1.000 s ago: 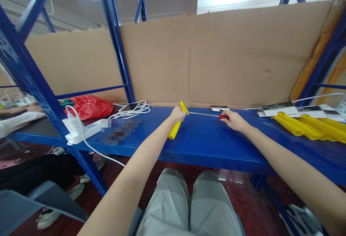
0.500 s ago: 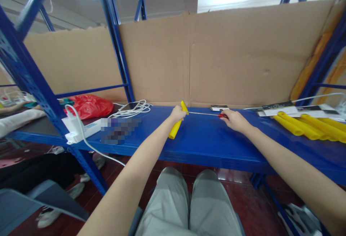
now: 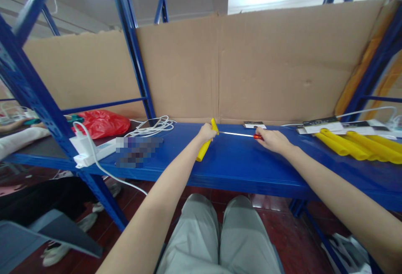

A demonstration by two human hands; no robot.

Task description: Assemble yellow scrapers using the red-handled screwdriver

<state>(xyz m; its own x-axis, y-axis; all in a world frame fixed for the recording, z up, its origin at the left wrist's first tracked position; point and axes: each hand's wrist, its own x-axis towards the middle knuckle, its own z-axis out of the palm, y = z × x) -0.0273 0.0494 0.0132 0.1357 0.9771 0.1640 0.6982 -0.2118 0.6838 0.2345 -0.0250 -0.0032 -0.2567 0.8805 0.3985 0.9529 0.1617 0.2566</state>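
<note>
My left hand [image 3: 206, 132] is wrapped round a yellow tube-like piece [image 3: 203, 152] that stands tilted at the middle of the blue shelf. Its upper part pokes out above my fingers. In my right hand [image 3: 271, 140] is a screwdriver [image 3: 236, 134] with a red handle and a long thin metal shaft. The shaft lies nearly level and points left. Its tip meets the yellow piece beside my left fingers; whether it touches a screw there is too small to tell.
Several yellow tubes [image 3: 361, 146] lie at the right on the blue shelf [image 3: 238, 165], by black-and-white cards [image 3: 333, 126]. A small card [image 3: 255, 125] lies against the cardboard wall [image 3: 266, 69]. To the left are a white power strip [image 3: 102, 150], coiled cable [image 3: 153, 126] and red bag [image 3: 103, 123].
My right hand has turned slightly on the screwdriver, and more of the red handle shows. My left hand and the yellow piece stay almost in place.
</note>
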